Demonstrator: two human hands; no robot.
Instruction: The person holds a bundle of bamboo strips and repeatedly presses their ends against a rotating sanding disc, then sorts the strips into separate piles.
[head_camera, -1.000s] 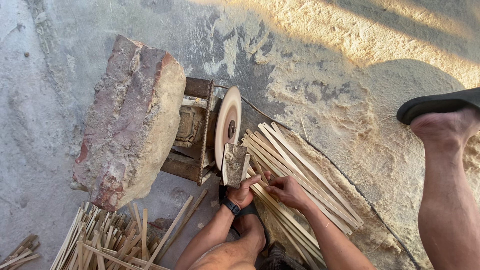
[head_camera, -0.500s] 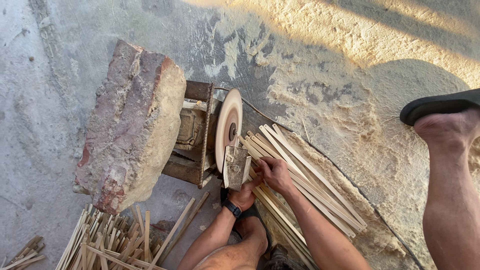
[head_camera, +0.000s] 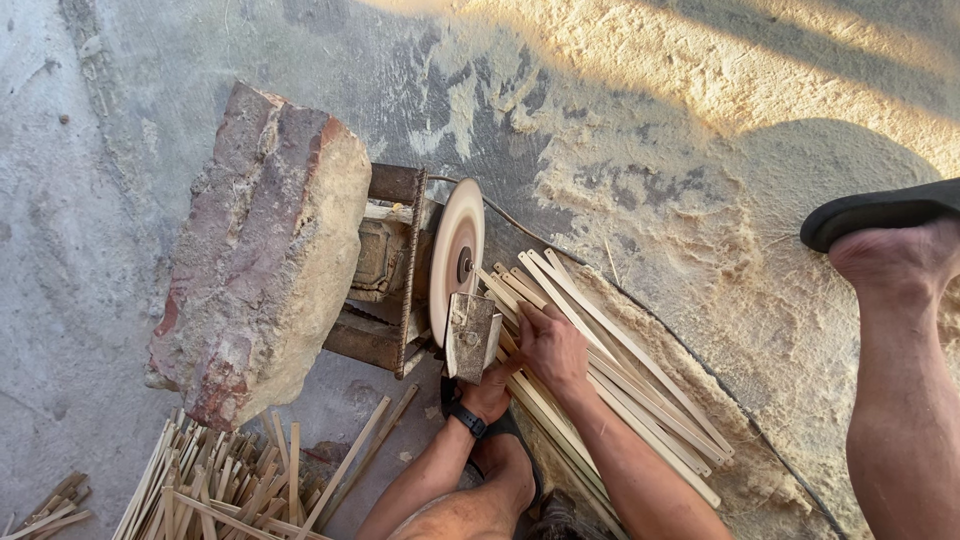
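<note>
Two hands worked beside the disc (head_camera: 457, 258): the right hand (head_camera: 552, 345) pressed flat on the slats (head_camera: 640, 385), fingers spread; the left hand (head_camera: 487, 390), below the disc, grip indiscernible.

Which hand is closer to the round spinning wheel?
Left, though only just. The left hand sits right below the sanding wheel, at the small guide block. The right hand rests on the wooden strips beside it.

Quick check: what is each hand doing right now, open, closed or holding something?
Left hand: by the small block under the sanding disc; grip cannot be told.
Right hand: palm down on the wooden strips; grip cannot be told.
</note>
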